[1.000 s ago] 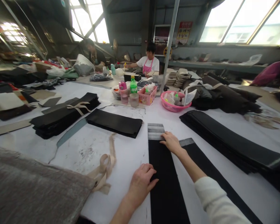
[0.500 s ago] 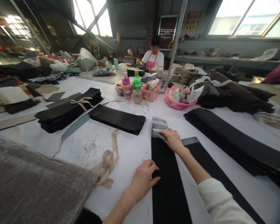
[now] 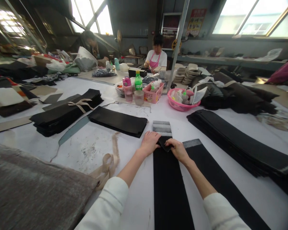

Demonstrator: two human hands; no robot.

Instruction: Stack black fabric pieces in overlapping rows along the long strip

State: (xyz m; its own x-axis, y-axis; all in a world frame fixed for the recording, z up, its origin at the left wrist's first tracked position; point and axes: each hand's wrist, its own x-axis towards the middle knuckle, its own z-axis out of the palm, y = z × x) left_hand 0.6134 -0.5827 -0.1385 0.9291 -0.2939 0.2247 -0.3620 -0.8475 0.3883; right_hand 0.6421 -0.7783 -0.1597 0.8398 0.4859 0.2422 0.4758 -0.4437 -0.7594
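A long black strip of sheet material (image 3: pixel 170 188) runs away from me over the white table, with grey bands across its far end. Near that end, a flap of black material is raised between my hands. My right hand (image 3: pixel 179 149) pinches the flap's right side between thumb and fingers. On the left, my left hand (image 3: pixel 150 142) is closed on the flap's other side, its fingertips partly hidden. Whether the flap is a separate layer or the strip itself, I cannot tell. A second black strip (image 3: pixel 220 179) with a grey end lies just right of my right hand.
Stacked black strips (image 3: pixel 242 143) lie at right, a shorter black stack (image 3: pixel 118 121) ahead left, and a tied bundle (image 3: pixel 67 111) beyond it. A pink basket (image 3: pixel 182 107), a green bottle (image 3: pixel 138 81) and beige ribbon (image 3: pixel 108 163) are around. A person in a pink apron (image 3: pixel 155 60) sits opposite.
My left hand has moved forward from beside the strip to its far end. My right hand has drawn slightly back, and a black flap is now raised between them.
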